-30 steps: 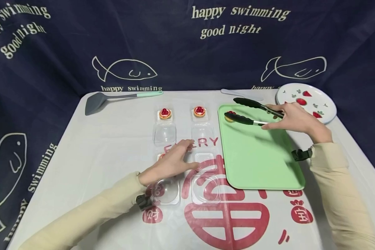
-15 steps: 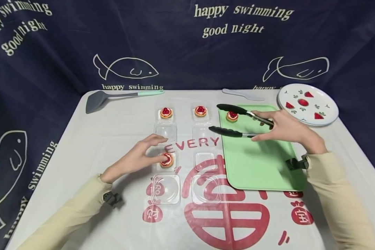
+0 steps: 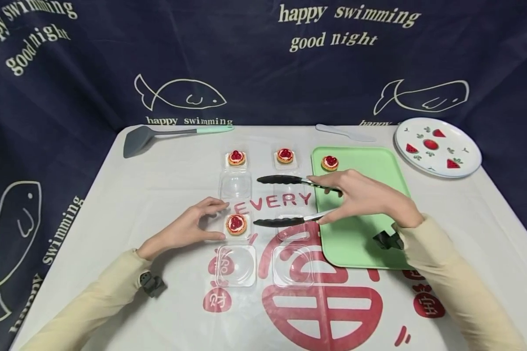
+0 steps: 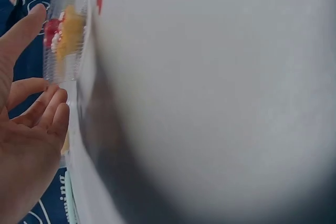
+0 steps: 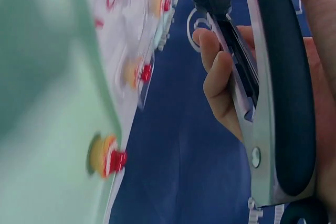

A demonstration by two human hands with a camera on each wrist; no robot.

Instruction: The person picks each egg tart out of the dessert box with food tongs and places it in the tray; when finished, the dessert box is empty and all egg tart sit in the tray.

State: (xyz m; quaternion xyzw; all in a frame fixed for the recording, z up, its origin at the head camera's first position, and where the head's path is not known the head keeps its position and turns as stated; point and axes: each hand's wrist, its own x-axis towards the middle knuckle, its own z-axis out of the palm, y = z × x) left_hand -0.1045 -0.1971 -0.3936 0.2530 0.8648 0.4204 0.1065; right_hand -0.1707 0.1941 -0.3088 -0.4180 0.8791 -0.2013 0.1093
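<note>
My right hand point(image 3: 360, 197) grips black-tipped metal tongs point(image 3: 285, 179), their arms spread with nothing between the tips. The tongs reach past the left edge of the green tray point(image 3: 364, 243), over the clear boxes. My left hand point(image 3: 186, 226) holds nothing, thumb and fingers apart, at the left side of a clear box point(image 3: 246, 237) with a berry tart point(image 3: 236, 224) in it. In the left wrist view the fingertips are close to that box; whether they touch it I cannot tell. One more tart point(image 3: 330, 163) sits at the tray's far left corner.
Two open boxes at the back hold a left tart point(image 3: 236, 157) and a right tart point(image 3: 285, 155). A front right box point(image 3: 292, 265) lies open under the tongs. Along the back edge are a spatula point(image 3: 140, 141), a pale knife point(image 3: 344, 132) and a fruit-patterned plate point(image 3: 439, 146).
The tongs have moved left and nearer from over the tray tart to above the right-hand boxes. My left hand has drawn back left from between the boxes to beside the front left tart.
</note>
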